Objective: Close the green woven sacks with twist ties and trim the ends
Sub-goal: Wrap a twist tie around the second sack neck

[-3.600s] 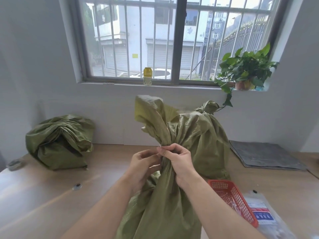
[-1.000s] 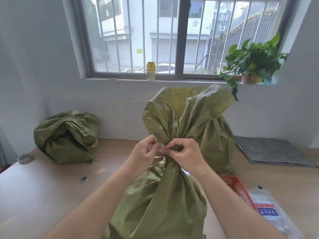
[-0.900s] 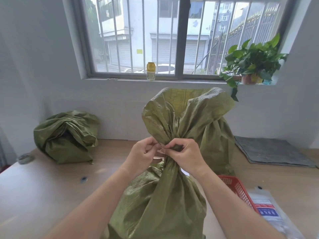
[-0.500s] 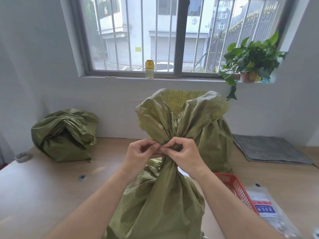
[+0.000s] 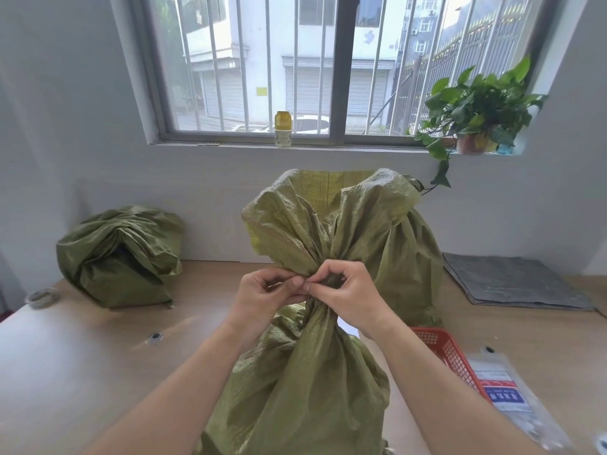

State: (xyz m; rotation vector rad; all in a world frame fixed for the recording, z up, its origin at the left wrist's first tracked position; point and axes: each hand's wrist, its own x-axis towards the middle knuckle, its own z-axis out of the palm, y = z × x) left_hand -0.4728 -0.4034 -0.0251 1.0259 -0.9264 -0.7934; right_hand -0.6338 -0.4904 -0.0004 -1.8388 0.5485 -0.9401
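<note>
Tabletop [image 5: 82, 372]: wood, carries all below.
Sack [image 5: 305, 372]: green, upright before me, neck gathered, mouth flared above.
Second sack [image 5: 121, 254]: far left, slumped.
Basket [image 5: 450, 353]: red, right of sack.
My left hand [image 5: 262, 297] and right hand [image 5: 348, 293]: grips pinched together at the sack's neck, fingertips meeting; tie itself too small to make out.

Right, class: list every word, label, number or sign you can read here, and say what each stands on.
No text can be read.
Plastic packet: red and blue label, print too blurred.
Yellow bottle on the sill: label too small.
Yellow sign on the building outside: no legible writing.
</note>
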